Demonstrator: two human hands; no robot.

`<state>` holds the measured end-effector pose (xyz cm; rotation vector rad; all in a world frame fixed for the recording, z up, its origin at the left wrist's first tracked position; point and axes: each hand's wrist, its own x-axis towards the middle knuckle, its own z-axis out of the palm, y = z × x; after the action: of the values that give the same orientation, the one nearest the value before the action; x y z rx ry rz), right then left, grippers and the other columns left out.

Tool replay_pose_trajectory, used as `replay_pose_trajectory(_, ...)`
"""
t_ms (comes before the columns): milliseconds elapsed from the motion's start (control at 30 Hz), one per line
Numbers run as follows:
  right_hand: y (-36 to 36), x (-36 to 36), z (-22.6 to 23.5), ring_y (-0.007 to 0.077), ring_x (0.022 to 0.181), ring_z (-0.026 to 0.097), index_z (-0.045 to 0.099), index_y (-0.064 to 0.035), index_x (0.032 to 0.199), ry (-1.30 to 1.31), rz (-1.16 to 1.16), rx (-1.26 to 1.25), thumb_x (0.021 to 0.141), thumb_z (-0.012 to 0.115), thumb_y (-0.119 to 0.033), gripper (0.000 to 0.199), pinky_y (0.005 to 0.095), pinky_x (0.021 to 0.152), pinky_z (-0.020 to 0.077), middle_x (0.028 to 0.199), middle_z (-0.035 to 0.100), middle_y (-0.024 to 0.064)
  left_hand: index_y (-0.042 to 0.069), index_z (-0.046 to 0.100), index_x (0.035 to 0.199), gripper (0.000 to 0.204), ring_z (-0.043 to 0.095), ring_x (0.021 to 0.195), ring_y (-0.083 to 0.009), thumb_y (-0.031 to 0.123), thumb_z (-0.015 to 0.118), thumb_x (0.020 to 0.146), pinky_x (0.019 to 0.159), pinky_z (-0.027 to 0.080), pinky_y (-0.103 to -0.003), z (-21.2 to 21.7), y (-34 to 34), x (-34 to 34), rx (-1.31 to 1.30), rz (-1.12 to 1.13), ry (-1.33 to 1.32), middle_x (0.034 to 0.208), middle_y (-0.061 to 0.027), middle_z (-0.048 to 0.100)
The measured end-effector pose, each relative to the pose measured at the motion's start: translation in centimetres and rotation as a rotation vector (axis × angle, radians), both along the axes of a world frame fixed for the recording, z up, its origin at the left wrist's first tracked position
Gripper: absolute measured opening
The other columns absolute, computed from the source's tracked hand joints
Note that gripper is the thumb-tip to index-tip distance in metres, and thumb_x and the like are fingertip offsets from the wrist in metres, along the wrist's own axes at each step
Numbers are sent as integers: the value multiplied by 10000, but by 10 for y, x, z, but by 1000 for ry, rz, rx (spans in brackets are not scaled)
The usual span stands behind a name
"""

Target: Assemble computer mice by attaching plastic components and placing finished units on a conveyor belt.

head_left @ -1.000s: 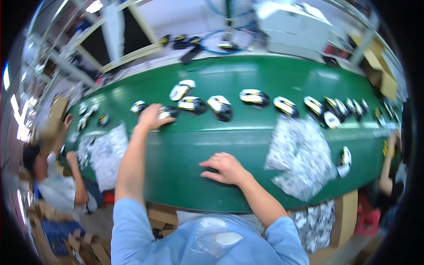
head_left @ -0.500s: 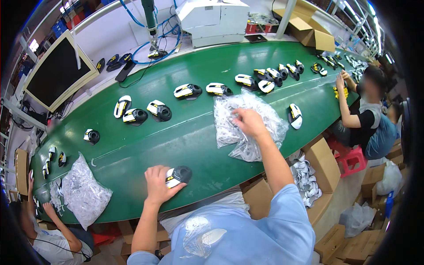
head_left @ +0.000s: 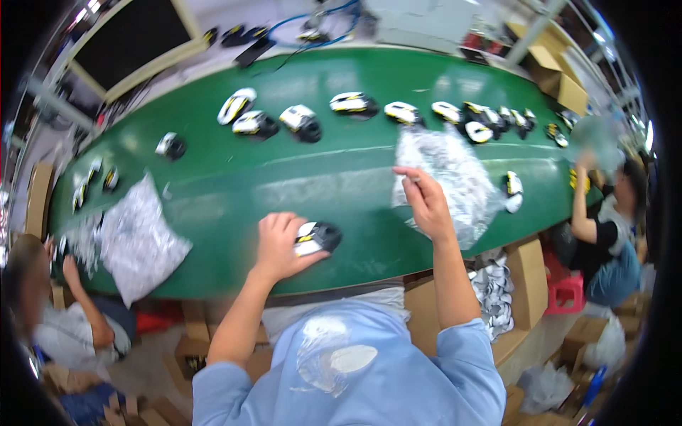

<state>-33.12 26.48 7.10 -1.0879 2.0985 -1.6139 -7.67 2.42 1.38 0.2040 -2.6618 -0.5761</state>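
I am keeping my left hand [head_left: 278, 245] clamped on the black-and-white computer mouse [head_left: 317, 237], which I have drawn back from the far row to the near edge of the green belt [head_left: 234, 181], just to the right of my fingers. My right hand [head_left: 425, 201], which lay flat on the belt a second ago, is now pinching one clear plastic bag off the bag pile [head_left: 455, 177] that sits under and beyond it, so mouse and bag are coming together in front of me. Beyond my left hand I am counting about eight mice in the far row [head_left: 355, 106], plus more bunched at its right end that I cannot separate. Two bag piles are showing: mine, and another [head_left: 138, 238] to my left.
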Motion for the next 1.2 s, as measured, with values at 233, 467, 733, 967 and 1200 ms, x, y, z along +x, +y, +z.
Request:
replay_pose_trajectory(233,-60,86,-30,265,968,567,633,-47,1520,73,338,30,1010,596,1,513,372,904,480,1005,573,117,87,716,1195,754,571,1125,-328,594,948,687,1001,429,-484,-7,2,0,58,43,29,1180,-89,642)
replay_pose_trajectory(467,-66,121,-25,277,805,694,759,-31,1292,-182,137,124,874,834,-23,425,411,782,554,881,785,100,96,713,1180,747,562,1097,-308,603,945,683,990,430,-478,-11,-2,9,83,35,58,1143,-70,632)
replay_pose_trajectory(733,-72,124,-43,274,781,682,801,-45,932,291,66,32,828,888,-73,139,385,740,538,877,778,85,98,725,1173,732,564,1108,-311,579,956,673,983,426,-470,-10,2,7,93,61,25,1174,-76,643)
replay_pose_trajectory(967,-75,128,-35,276,752,640,787,-55,946,338,94,49,834,875,-65,143,394,700,509,841,725,71,106,731,1172,666,567,1102,-298,528,942,702,978,425,-460,-13,3,6,83,83,39,1170,-67,643)
replay_pose_trajectory(1200,-76,131,-38,281,731,637,780,-56,931,391,84,86,841,873,-71,130,393,685,501,829,727,80,108,729,1211,666,571,1093,-296,506,933,717,976,430,-465,-14,3,7,86,68,55,1175,-63,640)
